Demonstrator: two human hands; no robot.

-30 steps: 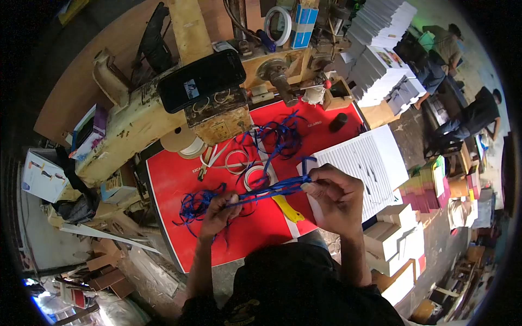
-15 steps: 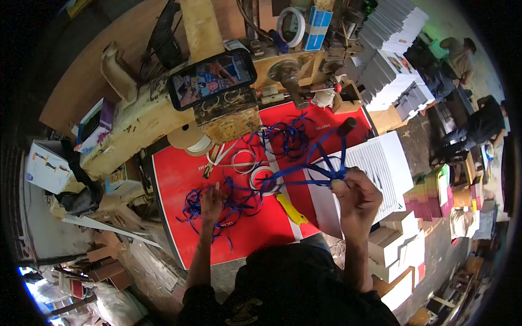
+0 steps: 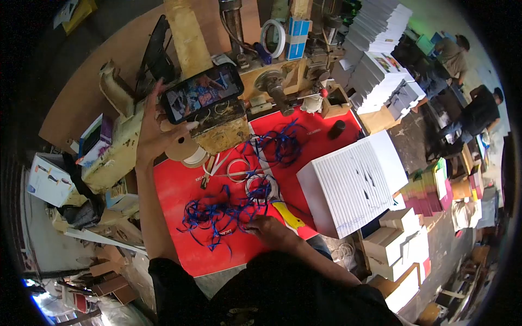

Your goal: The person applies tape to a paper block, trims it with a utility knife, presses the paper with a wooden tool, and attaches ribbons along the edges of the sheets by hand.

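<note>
My left hand (image 3: 155, 127) is at the left end of a smartphone (image 3: 202, 92), its fingers spread apart around that end. A video picture shows on the phone, which rests on the machine's arm. Low over the red sheet (image 3: 190, 255), my right hand (image 3: 266, 229) has its fingers closed at the edge of a tangle of thin blue ribbon (image 3: 215, 214); a strand appears to be between the fingertips. Another blue ribbon tangle (image 3: 280, 144) lies farther back. Just beyond my right hand is a yellow cutter (image 3: 288, 216).
A stack of white paper blocks (image 3: 348, 187) stands right of the red sheet, near a dark cylinder (image 3: 337, 129). Tape rolls (image 3: 194, 156) and a metal machine (image 3: 217, 127) are at the back. Two people (image 3: 473, 114) are at the far right.
My left hand has gone from the ribbon up to the phone. My right hand has come down and left from the raised ribbon loops, which now lie lower in the tangle.
</note>
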